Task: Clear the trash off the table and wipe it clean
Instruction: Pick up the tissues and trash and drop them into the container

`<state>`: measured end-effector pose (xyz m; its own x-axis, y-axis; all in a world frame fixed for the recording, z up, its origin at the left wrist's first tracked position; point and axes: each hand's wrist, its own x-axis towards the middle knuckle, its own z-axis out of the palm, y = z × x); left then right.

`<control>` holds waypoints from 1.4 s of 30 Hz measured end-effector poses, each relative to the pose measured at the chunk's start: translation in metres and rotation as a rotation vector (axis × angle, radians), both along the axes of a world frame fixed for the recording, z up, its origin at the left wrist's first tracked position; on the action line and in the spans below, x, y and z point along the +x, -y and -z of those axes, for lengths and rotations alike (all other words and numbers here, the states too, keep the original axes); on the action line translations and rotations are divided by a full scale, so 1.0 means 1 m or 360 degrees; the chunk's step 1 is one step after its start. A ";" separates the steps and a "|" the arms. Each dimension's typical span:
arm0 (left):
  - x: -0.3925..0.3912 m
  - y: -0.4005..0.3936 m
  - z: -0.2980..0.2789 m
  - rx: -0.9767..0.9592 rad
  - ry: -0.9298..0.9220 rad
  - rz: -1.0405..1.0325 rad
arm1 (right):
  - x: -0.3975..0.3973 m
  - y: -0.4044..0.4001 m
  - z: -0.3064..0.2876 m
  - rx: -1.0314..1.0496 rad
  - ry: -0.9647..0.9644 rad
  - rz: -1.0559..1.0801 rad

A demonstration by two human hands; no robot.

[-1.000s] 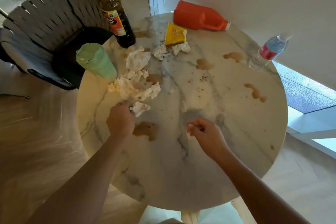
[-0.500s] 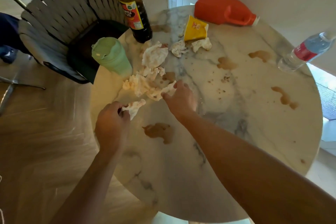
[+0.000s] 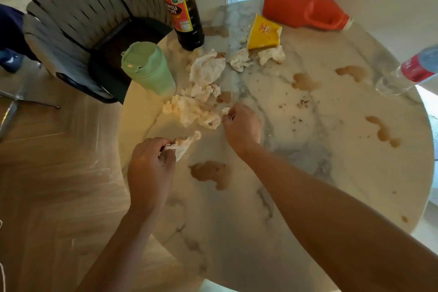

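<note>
- Since a moment ago, the right hand [image 3: 241,125] has curled its fingers onto an edge of the crumpled tissue pile [image 3: 196,114], pinching it.
- The left hand [image 3: 149,168] grips one stained tissue [image 3: 183,146] at the near left of the round marble table [image 3: 331,197].
- More tissues [image 3: 207,70] and a yellow wrapper [image 3: 264,34] lie farther back, among brown spills [image 3: 211,173].
- A green tumbler [image 3: 148,69], dark bottle [image 3: 182,7], orange jug [image 3: 303,7] and water bottle [image 3: 410,71] ring the far edge.
</note>
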<state>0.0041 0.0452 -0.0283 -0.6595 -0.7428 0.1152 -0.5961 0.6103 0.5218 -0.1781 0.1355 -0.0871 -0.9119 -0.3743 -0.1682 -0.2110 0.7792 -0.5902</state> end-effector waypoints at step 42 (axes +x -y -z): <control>-0.126 -0.537 0.117 0.1732 0.0180 -0.0157 | -0.034 -0.561 0.070 -0.0357 0.0345 0.1048</control>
